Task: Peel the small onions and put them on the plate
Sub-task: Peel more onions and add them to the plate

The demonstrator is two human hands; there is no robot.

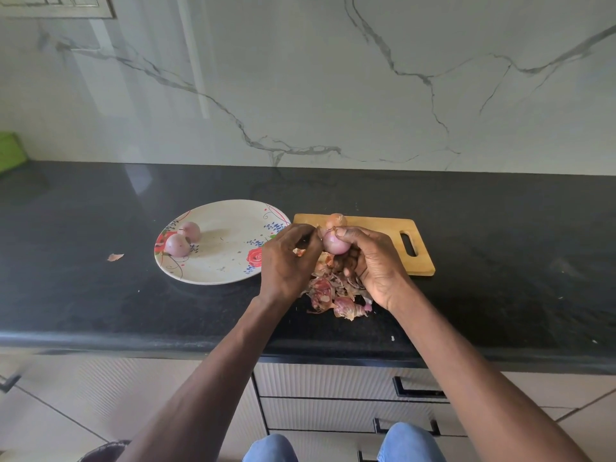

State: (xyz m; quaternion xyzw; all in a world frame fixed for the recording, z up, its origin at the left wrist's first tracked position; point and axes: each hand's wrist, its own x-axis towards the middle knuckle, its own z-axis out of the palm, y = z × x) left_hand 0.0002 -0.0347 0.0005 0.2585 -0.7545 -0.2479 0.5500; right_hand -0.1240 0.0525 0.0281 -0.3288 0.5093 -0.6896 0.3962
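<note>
My right hand [373, 261] grips a small pink onion [334, 244] above the near left corner of the wooden cutting board [383, 235]. My left hand [286, 258] pinches at the onion's skin on its left side. Another onion [335, 221] with dry skin lies on the board just behind the held one. Two peeled onions [182, 240] rest on the left part of the flowered plate [226, 261]. A heap of peels [336, 295] lies on the counter below my hands.
The black counter [500, 295] runs to a marble wall behind. A loose peel scrap [115, 257] lies left of the plate. A green object [10, 153] sits at the far left edge. Drawers are below the counter front.
</note>
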